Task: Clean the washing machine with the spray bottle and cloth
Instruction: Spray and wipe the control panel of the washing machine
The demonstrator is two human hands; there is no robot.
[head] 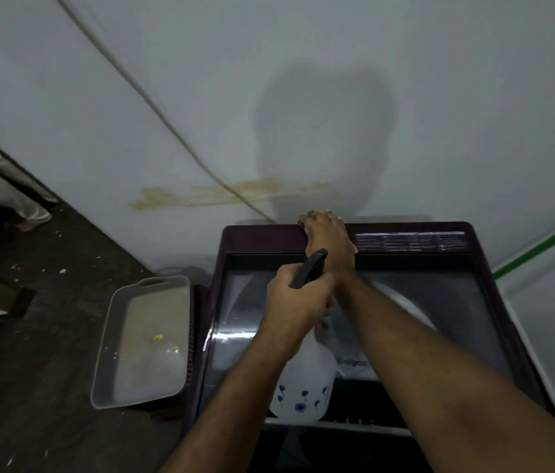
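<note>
White spray bottle (298, 387): one; hands: two

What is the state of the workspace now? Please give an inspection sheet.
Surface: washing machine top, dark purple, glass lid closed.
Job's things: spray bottle, white with blue flowers, held over the lid; cloth nothing seen.
Clutter: grey tray at the machine's left side.
Grips: left hand grips the bottle's head; right hand rests on the machine's back edge.
Cables: cord across the wall.
Surroundings: white wall with a yellowish stain.
</note>
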